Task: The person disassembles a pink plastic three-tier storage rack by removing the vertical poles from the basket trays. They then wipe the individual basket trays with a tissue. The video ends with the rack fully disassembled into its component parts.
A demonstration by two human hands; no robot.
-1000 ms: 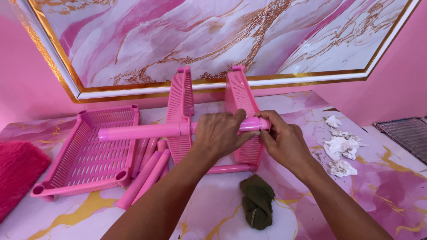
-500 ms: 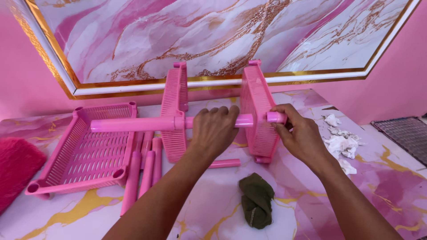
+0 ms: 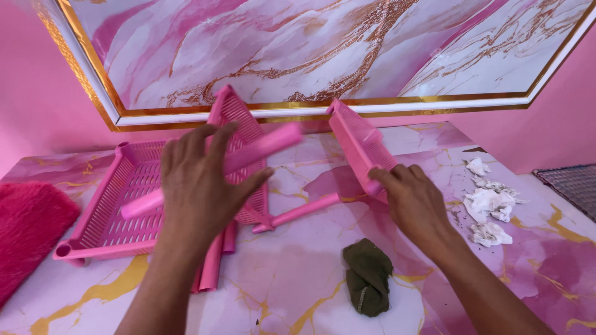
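Two slatted pink plastic shelf trays stand tilted on edge at mid-desk. The left hand (image 3: pixel 197 180) hovers with fingers spread in front of the left tilted tray (image 3: pixel 239 146); a round pink plastic tube (image 3: pixel 248 158) runs slantwise behind the palm, and whether this grip touches it cannot be told. The right hand (image 3: pixel 415 201) has its grip pressed together on the lower corner of the right tilted tray (image 3: pixel 360 144). A second pink tube (image 3: pixel 301 212) lies on the desk between the two trays.

The desk (image 3: pixel 298 291) is glossy pink-and-white marble pattern with gold veins. Behind it, a pink wall carries a gold-framed marbled panel (image 3: pixel 372 43).

A third slatted pink tray (image 3: pixel 124 198) lies flat at left, with loose pink tubes (image 3: pixel 214 263) beside it. A crumpled olive-green cloth (image 3: pixel 367 273) lies near the front edge, crumpled white tissues (image 3: pixel 490 208) at right, a fuzzy magenta mat (image 3: pixel 28 229) at far left.
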